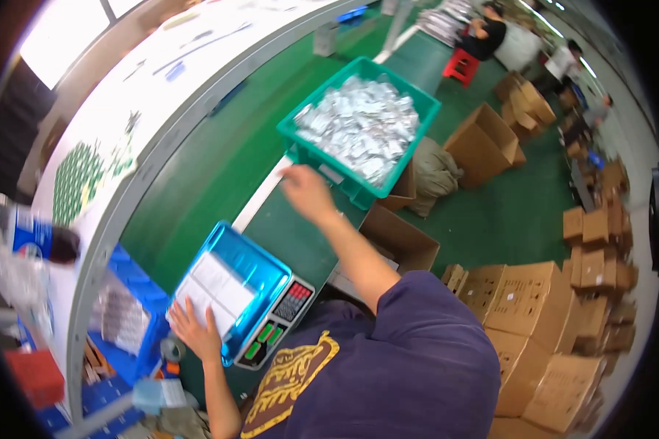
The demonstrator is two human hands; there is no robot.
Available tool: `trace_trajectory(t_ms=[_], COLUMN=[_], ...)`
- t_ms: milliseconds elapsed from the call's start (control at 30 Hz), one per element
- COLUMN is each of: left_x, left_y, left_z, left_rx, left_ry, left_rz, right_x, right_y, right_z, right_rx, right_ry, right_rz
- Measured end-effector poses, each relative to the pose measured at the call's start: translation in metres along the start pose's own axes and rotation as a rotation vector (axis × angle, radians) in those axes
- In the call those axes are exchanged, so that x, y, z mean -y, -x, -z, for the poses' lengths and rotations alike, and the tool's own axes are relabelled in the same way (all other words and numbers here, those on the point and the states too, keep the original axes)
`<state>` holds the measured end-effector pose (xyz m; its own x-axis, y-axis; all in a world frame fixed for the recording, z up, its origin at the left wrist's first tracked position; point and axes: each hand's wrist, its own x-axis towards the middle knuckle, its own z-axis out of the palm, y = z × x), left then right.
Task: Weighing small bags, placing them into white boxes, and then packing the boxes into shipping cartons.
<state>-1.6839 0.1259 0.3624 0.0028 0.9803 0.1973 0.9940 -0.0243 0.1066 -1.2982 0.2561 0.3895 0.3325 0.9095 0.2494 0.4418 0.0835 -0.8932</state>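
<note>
My left hand (192,331) lies flat, fingers spread, on the near edge of a clear bag of white packets (214,289) that rests on the blue pan of a weighing scale (260,256). The scale's keypad (282,322) faces me. My right hand (305,192) is stretched forward over the green table, just short of a green crate (311,150) heaped with silver foil packets (359,128). The right hand is blurred; it seems to hold nothing.
A curved white worktop (161,95) runs along the left. A blue tray of packets (128,311) sits below the scale. Open cardboard boxes (483,143) and stacked cartons (556,322) fill the right. Other people (490,33) sit at the back.
</note>
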Motion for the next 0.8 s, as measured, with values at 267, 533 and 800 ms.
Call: trace_trajectory(t_ms=[267,533,800], left_x=[0.011,0.006,0.022], left_y=[0.0,0.002,0.006], left_z=[-0.008,-0.011,-0.008], left_rx=[0.007,-0.027,-0.187], left_ry=[-0.055,0.027,0.289], left_rz=[-0.026,-0.009,-0.216], right_x=[-0.174,-0.159,-0.084], right_y=[-0.059,-0.039,0.15], right_z=[0.125,0.108,0.07], right_rx=[0.536,-0.234,-0.701], right_ry=[0.88,0.69,0.055], right_rz=[-0.338,-0.33,-0.067])
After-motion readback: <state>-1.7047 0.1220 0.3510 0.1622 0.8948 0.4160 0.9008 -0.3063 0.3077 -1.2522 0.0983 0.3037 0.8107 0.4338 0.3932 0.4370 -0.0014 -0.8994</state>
